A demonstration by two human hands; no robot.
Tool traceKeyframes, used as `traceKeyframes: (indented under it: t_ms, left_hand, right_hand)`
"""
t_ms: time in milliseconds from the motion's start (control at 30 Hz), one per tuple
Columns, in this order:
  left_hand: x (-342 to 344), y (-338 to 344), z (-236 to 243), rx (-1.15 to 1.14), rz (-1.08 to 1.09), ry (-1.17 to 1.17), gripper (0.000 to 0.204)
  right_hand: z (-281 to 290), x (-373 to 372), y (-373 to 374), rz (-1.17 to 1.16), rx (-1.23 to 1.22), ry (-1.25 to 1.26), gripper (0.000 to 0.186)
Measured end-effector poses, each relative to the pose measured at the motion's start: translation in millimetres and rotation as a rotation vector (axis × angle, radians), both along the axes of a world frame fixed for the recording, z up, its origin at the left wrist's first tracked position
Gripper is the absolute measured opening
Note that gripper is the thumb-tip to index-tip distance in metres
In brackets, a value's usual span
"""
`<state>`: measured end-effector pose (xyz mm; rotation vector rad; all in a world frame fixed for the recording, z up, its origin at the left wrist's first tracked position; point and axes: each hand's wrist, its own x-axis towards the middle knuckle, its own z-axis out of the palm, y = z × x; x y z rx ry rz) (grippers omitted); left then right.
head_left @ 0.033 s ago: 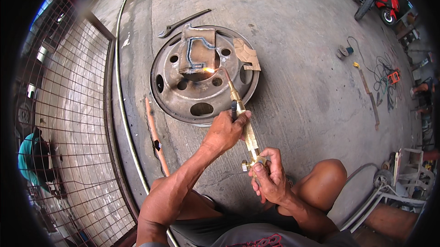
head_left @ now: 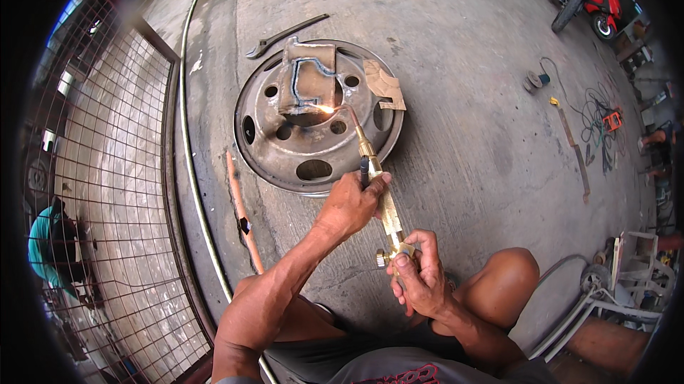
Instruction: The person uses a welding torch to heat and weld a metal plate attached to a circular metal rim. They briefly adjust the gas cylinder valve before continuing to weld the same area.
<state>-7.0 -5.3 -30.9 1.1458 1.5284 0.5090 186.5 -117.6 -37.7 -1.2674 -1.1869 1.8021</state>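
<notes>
A brass cutting torch (head_left: 388, 214) slants up from my lap toward a truck wheel rim (head_left: 285, 158) lying flat on the concrete. My left hand (head_left: 350, 204) is closed round the torch's middle, by a small black part. My right hand (head_left: 420, 276) grips its rear end beside a knurled valve knob. From the bent tip a bright flame (head_left: 325, 108) plays on the near edge of a rusty metal plate (head_left: 313, 85), which rests on the rim. A blue-edged outline runs across the plate. To its right, a brown cardboard piece (head_left: 382, 83) lies on the rim.
An adjustable wrench (head_left: 285, 35) lies just beyond the rim. On the left run a pale hose (head_left: 187, 99) and a wire mesh fence (head_left: 121, 149), with a person in teal (head_left: 44, 245) behind it. Tangled cables (head_left: 595, 120), a metal bar (head_left: 576, 149) and a red motorcycle (head_left: 604, 8) are at right.
The flame at the torch tip looks slightly longer and brighter. Both hands, the torch and the plate show no clear movement.
</notes>
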Motion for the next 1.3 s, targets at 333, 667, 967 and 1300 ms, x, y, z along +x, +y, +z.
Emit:
traceKeyframes:
  t_ms: [333, 667, 967, 1300]
  left_hand:
    - [-1, 6, -10, 0.035, -0.004, -0.018, 0.058]
    - [-1, 7, -8, 0.039, -0.013, -0.011, 0.057]
    - [-1, 9, -2, -0.008, -0.035, 0.023, 0.058]
    - [-2, 8, -12, 0.035, -0.013, -0.020, 0.058]
  right_hand:
    - [-4, 0, 5, 0.004, 0.009, 0.035, 0.034]
    - [-5, 0, 7, -0.001, -0.003, 0.075, 0.035]
    - [-6, 2, 7, -0.001, -0.025, 0.094, 0.037]
    - [-4, 2, 7, 0.007, -0.032, 0.088, 0.038]
